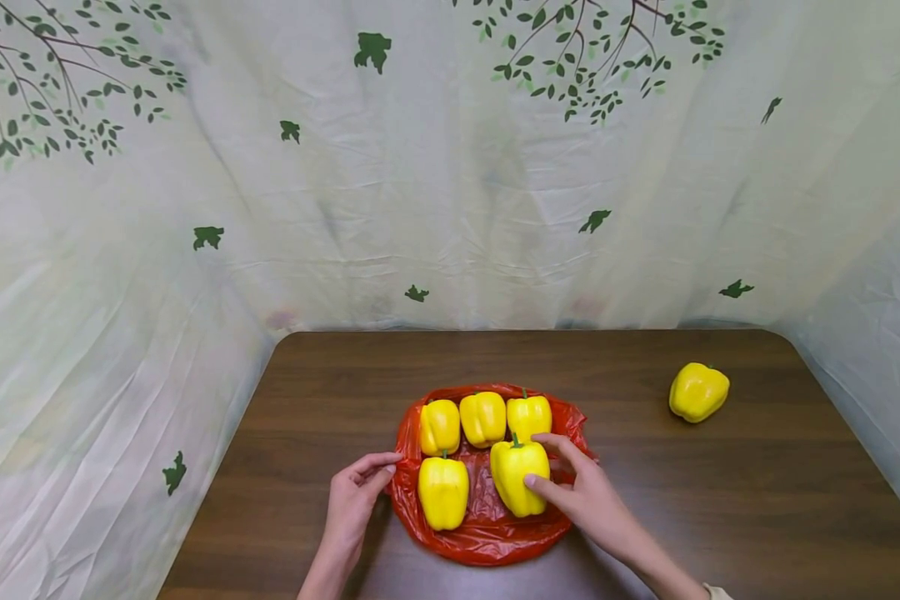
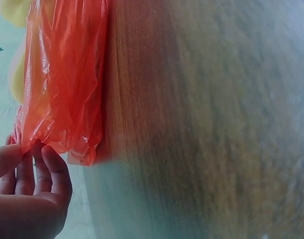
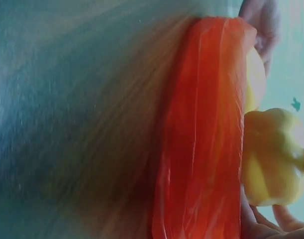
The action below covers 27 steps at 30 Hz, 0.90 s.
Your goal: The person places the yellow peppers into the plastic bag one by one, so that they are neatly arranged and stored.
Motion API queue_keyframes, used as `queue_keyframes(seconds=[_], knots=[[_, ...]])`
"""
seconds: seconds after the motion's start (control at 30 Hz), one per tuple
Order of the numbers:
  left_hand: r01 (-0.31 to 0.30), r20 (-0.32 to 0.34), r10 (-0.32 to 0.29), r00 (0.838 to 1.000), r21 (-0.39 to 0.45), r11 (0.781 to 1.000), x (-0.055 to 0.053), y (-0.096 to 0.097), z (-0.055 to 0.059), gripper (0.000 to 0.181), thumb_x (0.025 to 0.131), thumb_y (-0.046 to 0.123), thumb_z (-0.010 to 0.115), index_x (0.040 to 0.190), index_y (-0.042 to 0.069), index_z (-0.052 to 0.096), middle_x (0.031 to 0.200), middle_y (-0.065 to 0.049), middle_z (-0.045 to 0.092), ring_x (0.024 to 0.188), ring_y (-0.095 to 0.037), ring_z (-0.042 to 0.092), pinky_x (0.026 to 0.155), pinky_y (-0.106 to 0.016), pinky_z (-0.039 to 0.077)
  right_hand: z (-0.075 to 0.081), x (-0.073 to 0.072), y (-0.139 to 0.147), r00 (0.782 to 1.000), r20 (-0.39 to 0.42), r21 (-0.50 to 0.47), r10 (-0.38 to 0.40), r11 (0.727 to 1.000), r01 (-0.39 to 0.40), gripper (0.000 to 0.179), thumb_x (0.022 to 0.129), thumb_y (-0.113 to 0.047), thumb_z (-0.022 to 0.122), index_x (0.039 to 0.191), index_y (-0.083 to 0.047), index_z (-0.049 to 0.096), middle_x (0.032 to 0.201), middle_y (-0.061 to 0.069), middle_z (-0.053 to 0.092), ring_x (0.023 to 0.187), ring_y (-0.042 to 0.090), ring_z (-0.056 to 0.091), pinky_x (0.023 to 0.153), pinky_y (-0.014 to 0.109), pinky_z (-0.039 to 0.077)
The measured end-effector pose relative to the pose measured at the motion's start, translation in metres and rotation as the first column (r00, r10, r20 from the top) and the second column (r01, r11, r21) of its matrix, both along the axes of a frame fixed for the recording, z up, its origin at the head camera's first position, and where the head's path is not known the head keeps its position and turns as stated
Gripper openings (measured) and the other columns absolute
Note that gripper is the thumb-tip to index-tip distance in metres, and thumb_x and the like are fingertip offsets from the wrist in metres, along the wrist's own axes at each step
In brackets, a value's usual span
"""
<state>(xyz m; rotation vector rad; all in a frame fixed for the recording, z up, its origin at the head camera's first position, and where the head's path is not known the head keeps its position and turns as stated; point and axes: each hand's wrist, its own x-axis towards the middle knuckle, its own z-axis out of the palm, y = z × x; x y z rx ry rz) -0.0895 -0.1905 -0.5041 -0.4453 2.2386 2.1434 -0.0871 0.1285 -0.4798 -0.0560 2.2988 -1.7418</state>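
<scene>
A red plastic bag lies spread open like a shallow bowl on the table. Its left rim is pinched between the thumb and fingers of my left hand; the left wrist view shows the crinkled film at those fingertips. My right hand grips a yellow bell pepper, stem up, over the right side of the bag, thumb in front and fingers behind. In the right wrist view this pepper shows above the bag's rim. Three yellow peppers stand in a back row inside, and another pepper sits front left.
One more yellow bell pepper lies on its side at the table's back right. The brown wooden table has rounded far corners. Behind it and at the sides hangs a pale curtain printed with branches and green leaves.
</scene>
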Motion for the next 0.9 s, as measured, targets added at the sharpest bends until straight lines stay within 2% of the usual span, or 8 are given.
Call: queue_keyframes(seconds=[0.2,0.33,0.63,0.9], knots=[[0.0,0.003,0.0,1.0,0.004,1.0,0.0,0.0,0.0,0.02,0.092,0.003,0.066,0.11,-0.002,0.072,0.104,-0.012,0.07,0.08,-0.018,0.062,0.073,-0.028,0.053,-0.007,0.0,-0.009,0.998,-0.043,0.006,0.046,0.999,-0.045,0.057,0.086,-0.035,0.077,0.133,-0.015,0.052,0.13,0.011,0.058,0.113,0.027,0.059,0.092,0.042,0.051],[0.004,-0.003,-0.004,1.0,0.011,1.0,0.0,0.0,0.0,0.02,0.092,0.003,0.066,0.111,-0.002,0.072,0.104,-0.013,0.07,0.078,-0.018,0.063,0.073,-0.028,0.054,-0.011,-0.001,-0.013,0.996,-0.066,0.014,0.059,0.998,-0.059,0.058,0.086,-0.035,0.077,0.133,-0.014,0.051,0.129,0.011,0.059,0.112,0.026,0.059,0.094,0.044,0.05],[0.003,-0.008,-0.003,1.0,0.009,1.0,0.0,0.001,0.001,0.02,0.092,0.003,0.066,0.111,-0.002,0.072,0.104,-0.013,0.07,0.079,-0.018,0.063,0.073,-0.028,0.054,-0.019,-0.001,-0.022,0.99,-0.103,0.084,0.092,0.993,-0.083,0.062,0.086,-0.041,0.074,0.137,-0.013,0.052,0.122,0.006,0.062,0.102,0.02,0.061,0.085,0.033,0.054],[-0.001,-0.012,0.001,1.0,0.001,1.0,0.001,0.0,0.0,0.02,0.092,0.003,0.066,0.11,-0.002,0.072,0.104,-0.012,0.07,0.08,-0.018,0.062,0.072,-0.027,0.052,-0.025,-0.001,-0.029,0.986,-0.126,0.138,0.106,0.986,-0.089,0.062,0.087,-0.044,0.073,0.137,-0.012,0.055,0.12,0.006,0.064,0.1,0.018,0.062,0.084,0.034,0.055]])
